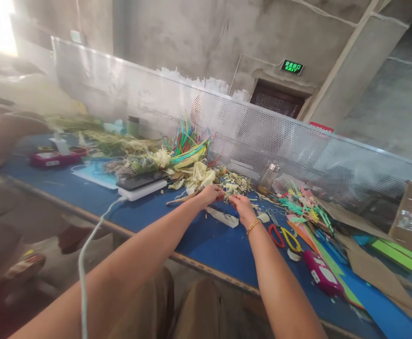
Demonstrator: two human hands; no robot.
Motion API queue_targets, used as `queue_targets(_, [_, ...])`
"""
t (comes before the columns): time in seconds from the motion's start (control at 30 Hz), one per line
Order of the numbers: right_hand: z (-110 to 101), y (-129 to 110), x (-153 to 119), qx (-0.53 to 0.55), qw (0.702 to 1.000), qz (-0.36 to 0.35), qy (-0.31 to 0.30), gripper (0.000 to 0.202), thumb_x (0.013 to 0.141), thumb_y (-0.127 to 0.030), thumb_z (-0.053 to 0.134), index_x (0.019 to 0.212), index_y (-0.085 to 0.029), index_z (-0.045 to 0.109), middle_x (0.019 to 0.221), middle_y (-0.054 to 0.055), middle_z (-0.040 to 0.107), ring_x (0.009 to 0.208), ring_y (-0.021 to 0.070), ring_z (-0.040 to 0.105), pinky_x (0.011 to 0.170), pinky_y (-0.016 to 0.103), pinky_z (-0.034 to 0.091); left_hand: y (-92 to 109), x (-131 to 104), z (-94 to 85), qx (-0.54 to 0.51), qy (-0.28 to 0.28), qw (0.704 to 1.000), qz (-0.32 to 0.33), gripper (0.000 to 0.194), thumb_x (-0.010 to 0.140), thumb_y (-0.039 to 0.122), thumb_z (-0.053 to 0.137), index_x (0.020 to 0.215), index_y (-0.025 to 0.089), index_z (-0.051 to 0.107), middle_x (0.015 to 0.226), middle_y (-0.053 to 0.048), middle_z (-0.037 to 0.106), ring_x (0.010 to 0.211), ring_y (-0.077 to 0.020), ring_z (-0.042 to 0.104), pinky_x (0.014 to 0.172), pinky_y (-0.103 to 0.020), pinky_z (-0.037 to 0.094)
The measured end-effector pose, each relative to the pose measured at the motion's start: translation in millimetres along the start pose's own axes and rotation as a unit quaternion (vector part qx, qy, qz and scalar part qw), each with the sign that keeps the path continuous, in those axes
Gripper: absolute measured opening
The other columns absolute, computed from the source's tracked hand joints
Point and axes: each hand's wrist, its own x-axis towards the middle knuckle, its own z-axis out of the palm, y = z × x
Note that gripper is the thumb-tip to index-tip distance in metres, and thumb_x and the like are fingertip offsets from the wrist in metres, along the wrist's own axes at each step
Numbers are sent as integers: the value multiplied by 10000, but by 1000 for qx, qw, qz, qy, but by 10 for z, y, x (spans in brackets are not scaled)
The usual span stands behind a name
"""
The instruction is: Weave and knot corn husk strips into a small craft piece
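Both hands meet over the blue table (206, 240), their fingertips pinched a short way apart. My left hand (211, 193) is closed, thumb against fingers. My right hand (242, 206), with a gold bracelet at the wrist, is closed in the same way. Whatever lies between the fingertips is too small and too blended with the scraps behind to name. Just beyond them spreads a heap of pale shredded scraps (236, 182) with cream-coloured petal-like pieces (201, 175). A curled pale strip (223, 217) lies below the hands.
Scissors with red and yellow handles (291, 240) and a magenta device (322, 273) are at right, near coloured paper sheets. A glass bottle (270, 175) stands by the perforated screen (227, 117). A white cable (83, 263) crosses my left arm; another person's arm (11, 134) is at left.
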Motion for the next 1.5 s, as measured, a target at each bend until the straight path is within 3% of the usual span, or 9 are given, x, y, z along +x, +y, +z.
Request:
queue_targets(0.17, [4,3,4,13,1000,4,5,293,541,-391,727,664,-140,636,534,-29,549,527,92,409,548,246,320,-2,-22,12,-10,-70,997,-15,298,577,335,791,708,120,633,535,7,558,432,-58,383,426,-216,218])
queue_targets(0.37, [23,20,11,16,1000,-12,5,315,528,-376,740,720,-138,665,579,-16,598,560,105,460,587,249,361,2,-51,25,7,-47,999,-2,264,561,312,796,599,129,610,493,17,523,448,-67,397,422,-222,214])
queue_targets(0.67, [-1,57,46,-47,998,-43,25,320,555,-411,725,722,-142,678,618,6,631,604,128,508,622,259,388,7,-71,20,9,-47,999,-2,269,550,315,801,609,138,608,495,21,523,442,-63,367,415,-219,207])
queue_targets(1.03, [-37,50,41,-73,996,-53,14,305,572,-423,692,676,-138,661,582,-9,590,574,107,439,575,238,342,77,-120,14,16,-59,998,-1,282,587,341,787,673,122,632,512,4,556,415,-53,364,408,-214,209])
queue_targets(1.27, [-40,77,61,-106,993,-51,6,330,578,-452,684,676,-138,665,589,4,604,565,114,450,571,245,343,69,-132,57,19,-19,1000,-4,249,633,296,751,548,128,588,479,3,525,446,-66,380,436,-221,255])
queue_targets(1.5, [-48,117,75,-162,984,-73,6,296,607,-420,661,687,-135,676,622,12,632,577,123,477,588,252,368,72,-147,70,51,-24,998,14,247,623,248,734,485,139,561,446,17,478,463,-73,362,461,-230,279])
